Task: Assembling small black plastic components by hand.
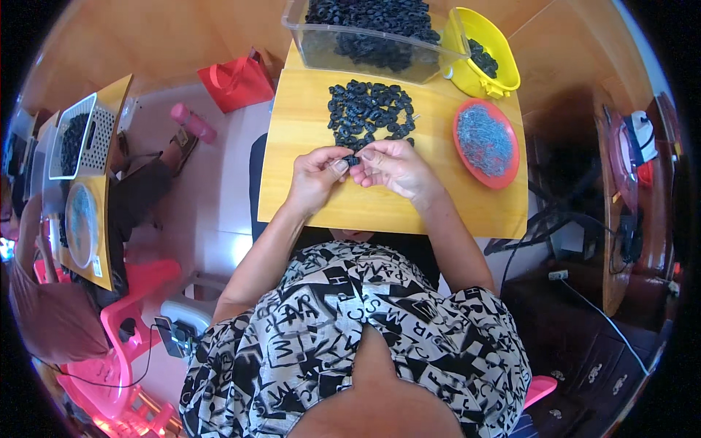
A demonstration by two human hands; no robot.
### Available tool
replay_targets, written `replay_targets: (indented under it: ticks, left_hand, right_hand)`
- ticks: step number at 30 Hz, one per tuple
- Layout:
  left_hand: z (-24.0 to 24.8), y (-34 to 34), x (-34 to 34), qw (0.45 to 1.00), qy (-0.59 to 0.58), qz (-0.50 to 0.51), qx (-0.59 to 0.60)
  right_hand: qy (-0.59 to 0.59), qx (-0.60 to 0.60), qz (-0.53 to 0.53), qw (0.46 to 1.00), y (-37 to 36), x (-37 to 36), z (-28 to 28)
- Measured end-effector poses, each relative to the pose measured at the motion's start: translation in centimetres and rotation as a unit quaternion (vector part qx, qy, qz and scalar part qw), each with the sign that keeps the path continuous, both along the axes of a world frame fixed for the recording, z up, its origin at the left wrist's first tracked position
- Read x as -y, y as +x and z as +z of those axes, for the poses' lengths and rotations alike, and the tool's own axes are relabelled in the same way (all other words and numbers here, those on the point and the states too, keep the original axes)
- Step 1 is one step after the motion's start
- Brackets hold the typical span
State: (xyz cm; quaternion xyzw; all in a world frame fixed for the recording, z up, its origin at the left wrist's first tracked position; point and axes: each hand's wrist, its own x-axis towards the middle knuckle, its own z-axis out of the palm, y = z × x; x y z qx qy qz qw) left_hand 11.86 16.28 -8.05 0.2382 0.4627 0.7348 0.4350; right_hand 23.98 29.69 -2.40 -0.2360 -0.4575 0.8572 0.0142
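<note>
Over the near part of the yellow wooden table (307,208), my two hands meet close together. My left hand (315,179) pinches a small black ring-like part (351,160) between thumb and fingers. Right beside it, my right hand (400,169) has thumb and fingertips pressed together; anything in that pinch is too small to make out. Just beyond my fingertips lies a loose pile of similar black parts (369,109). To the right is a red plate (498,182) heaped with thin silvery metal pieces (485,139).
A clear plastic bin (310,52) of black parts stands at the table's far edge, beside a yellow bucket (505,82) holding more. On the floor are a red bag (237,84) and a pink bottle (193,123). Another person (58,314) sits at a table on the left.
</note>
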Motion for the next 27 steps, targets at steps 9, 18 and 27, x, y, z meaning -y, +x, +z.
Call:
replay_targets:
  ticks: [9, 18, 27]
  left_hand:
    - [1.2, 1.3, 0.2, 0.999, 0.019, -0.019, -0.031]
    - [0.6, 0.1, 0.0, 0.999, -0.002, -0.045, -0.003]
    - [0.9, 0.5, 0.6, 0.996, -0.004, 0.085, -0.007]
  right_hand:
    - [0.211, 0.031, -0.045, 0.976, 2.8, -1.4, 2.0]
    - [0.301, -0.002, -0.394, 0.868, 5.9, -21.2, 8.2]
    - [0.696, 0.245, -0.162, 0.655, 9.6, -15.4, 3.6]
